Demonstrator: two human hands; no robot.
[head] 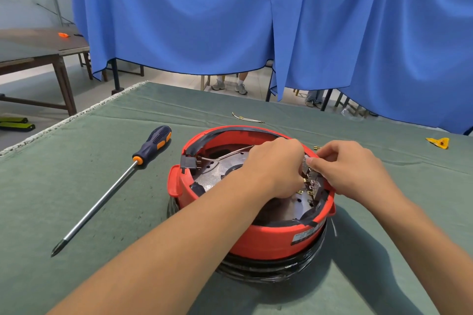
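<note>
Upturned cooker (pixel 256 240) on the cloth (pixel 76 186), base open. Right hand (pixel 350 169) pinches the switch block (pixel 314 179) at the right inner wall. Left hand (pixel 276 166) curls beside it, grasp hidden. Block light and stiff; tabs (pixel 310 188) probably bend easily, so hold its body.

1 head camera looks down, near the red cooker (pixel 268 240).

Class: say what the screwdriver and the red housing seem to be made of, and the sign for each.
Screwdriver: shaft likely polished steel, bright and mirror-like; handle probably ribbed plastic or rubber, matt. Red housing: apparently moulded plastic, smooth with a soft sheen.
</note>
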